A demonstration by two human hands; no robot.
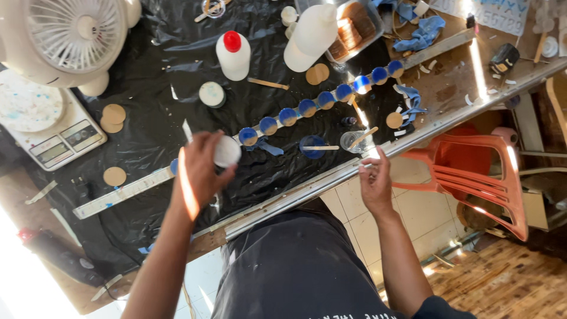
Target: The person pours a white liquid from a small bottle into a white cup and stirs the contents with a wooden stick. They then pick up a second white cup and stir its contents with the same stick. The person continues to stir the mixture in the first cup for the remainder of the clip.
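Note:
My left hand (pixel 204 165) grips a small white round container (pixel 227 151) over the long strip (pixel 118 194) that crosses the black-covered table. Several blue-coated round discs (pixel 307 107) sit in a row on that strip, running up to the right. My right hand (pixel 376 180) hovers at the table's metal front edge (pixel 307 188) with fingers loosely spread, holding nothing. Just beyond it stand a small blue cup (pixel 312 146) and a clear cup (pixel 356 140), each with a wooden stir stick.
A white fan (pixel 65 35) and a scale (pixel 56 133) occupy the left. White bottles (pixel 233 55) (pixel 310 36), a white lid (pixel 211 94), plain wooden discs (pixel 112 117) (pixel 114 176) and a tray of discs (pixel 353 26) lie on the table. An orange plastic chair (pixel 478 177) stands to the right.

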